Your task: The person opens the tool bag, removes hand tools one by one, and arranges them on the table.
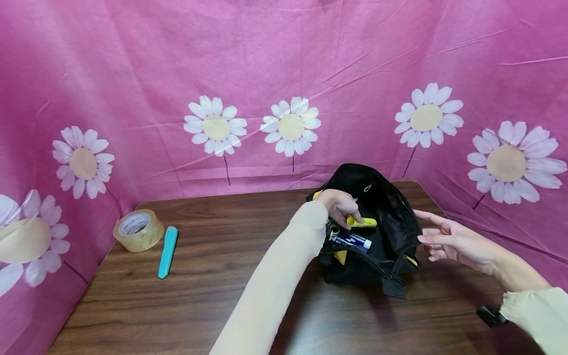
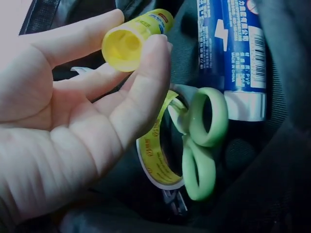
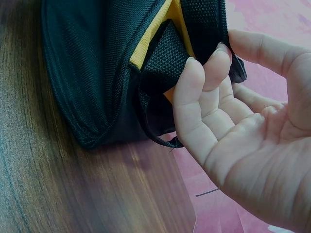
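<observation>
A black zip-top bag (image 1: 350,272) with yellow trim stands open on the table. My left hand (image 1: 340,204) reaches inside it, pinching a small yellow tube (image 2: 156,23) with a hollow end between thumb and fingers. Below that hand in the left wrist view lie green-handled scissors (image 2: 196,119), a tape roll (image 2: 154,158) with a yellow inner core, and blue glue sticks (image 2: 243,58) with pale ends. At the bag's right side, my right hand (image 1: 461,244) grips the zippered rim (image 3: 222,24), fingers bent against the outer side near a webbing strap (image 3: 163,60).
On the left of the wooden table (image 1: 213,296) sit a roll of clear packing tape (image 1: 138,230) and a turquoise cutter-like tool (image 1: 167,252). A pink cloth (image 1: 257,59) with daisies hangs behind and beside the table.
</observation>
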A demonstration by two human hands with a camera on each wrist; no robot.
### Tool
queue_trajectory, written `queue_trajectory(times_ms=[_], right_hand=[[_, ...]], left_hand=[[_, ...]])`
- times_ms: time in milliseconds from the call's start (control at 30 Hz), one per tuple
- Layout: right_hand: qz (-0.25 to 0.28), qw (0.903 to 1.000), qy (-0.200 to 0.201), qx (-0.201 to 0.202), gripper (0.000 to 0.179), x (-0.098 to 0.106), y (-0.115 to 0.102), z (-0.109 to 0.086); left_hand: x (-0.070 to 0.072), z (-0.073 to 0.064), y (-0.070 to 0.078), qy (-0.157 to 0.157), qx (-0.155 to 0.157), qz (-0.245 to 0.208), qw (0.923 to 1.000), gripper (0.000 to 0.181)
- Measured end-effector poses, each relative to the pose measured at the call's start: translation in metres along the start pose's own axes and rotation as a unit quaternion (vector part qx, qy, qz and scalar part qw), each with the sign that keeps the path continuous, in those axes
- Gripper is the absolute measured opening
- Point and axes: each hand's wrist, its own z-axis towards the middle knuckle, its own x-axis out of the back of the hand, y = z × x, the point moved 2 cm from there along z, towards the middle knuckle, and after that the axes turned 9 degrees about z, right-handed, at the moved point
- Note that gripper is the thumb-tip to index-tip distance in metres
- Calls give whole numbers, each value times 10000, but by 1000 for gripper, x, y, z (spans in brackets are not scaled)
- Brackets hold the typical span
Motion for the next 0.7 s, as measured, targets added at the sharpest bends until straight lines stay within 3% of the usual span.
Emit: queue_trajectory(times_ms=[167, 433, 700], right_hand=[[3, 10000, 36, -54, 63, -1, 0, 0], [-212, 9995, 221, -61, 62, -2, -2, 1], [-199, 9995, 214, -80, 62, -2, -5, 0]], left_hand=[[-2, -3, 5, 5, -1, -15, 10000, 14], [-4, -17, 21, -405, 98, -19, 9991, 10], [1, -39, 45, -290, 156, 351, 9988, 13]])
